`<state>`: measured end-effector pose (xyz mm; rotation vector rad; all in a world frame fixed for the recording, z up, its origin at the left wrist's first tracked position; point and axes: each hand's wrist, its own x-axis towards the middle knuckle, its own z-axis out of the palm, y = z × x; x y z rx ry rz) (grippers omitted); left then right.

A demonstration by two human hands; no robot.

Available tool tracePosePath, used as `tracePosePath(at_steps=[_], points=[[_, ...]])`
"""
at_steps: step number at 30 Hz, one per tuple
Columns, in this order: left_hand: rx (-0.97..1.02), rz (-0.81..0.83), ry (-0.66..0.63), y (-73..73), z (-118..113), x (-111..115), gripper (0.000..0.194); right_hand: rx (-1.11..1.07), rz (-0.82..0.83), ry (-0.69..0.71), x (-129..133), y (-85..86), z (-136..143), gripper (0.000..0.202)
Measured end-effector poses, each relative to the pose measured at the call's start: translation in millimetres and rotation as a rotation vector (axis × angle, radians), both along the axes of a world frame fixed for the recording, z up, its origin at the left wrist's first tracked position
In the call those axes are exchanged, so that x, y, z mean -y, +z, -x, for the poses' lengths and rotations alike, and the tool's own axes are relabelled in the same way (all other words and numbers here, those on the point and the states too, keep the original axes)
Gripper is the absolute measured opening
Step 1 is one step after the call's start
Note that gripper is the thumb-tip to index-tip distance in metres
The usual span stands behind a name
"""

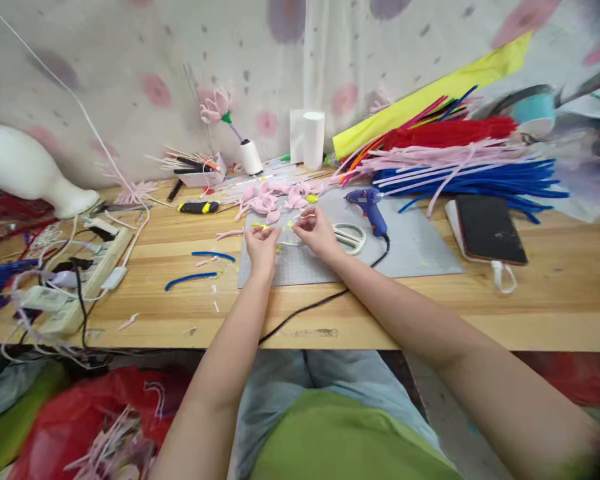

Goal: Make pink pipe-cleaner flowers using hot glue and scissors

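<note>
Over the left part of the grey cutting mat [415,250], my left hand [263,248] pinches a small yellow piece [261,227] between thumb and fingers. Close by on its right, my right hand [314,232] has its fingertips closed on a thin whitish piece [305,217], too small to make out well. The hands are a short gap apart. Pink looped pipe-cleaner pieces [264,202] lie just behind them, with a yellow bit [312,198] among them. White-handled scissors [350,237] rest beside my right wrist.
A blue glue gun [373,208] lies on the mat, its black cable [313,305] running under my right forearm. Pipe-cleaner bundles [470,177] and a black device [490,229] are at right; a power strip [87,287], cutter [198,207] and blue stems [190,277] at left.
</note>
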<state>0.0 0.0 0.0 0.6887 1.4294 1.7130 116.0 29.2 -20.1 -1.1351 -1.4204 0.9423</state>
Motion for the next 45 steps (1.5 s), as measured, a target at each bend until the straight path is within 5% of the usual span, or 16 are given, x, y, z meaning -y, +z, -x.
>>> tracePosePath(at_steps=[9,16,32,45], points=[[-0.016,-0.007,-0.083,-4.5,-7,3,0.042,0.182,-0.17,0.05,14,10.6,2,0.028],[-0.011,-0.033,-0.108,-6.0,-5,2,0.045,0.094,-0.192,0.072,12,9.2,2,0.03],[0.019,0.053,-0.141,0.5,-6,5,0.05,-0.262,0.072,0.128,-1,2.4,3,0.039],[0.052,0.037,-0.1,-0.3,-4,0,0.052,-0.299,0.138,0.21,-4,0.8,3,0.041]])
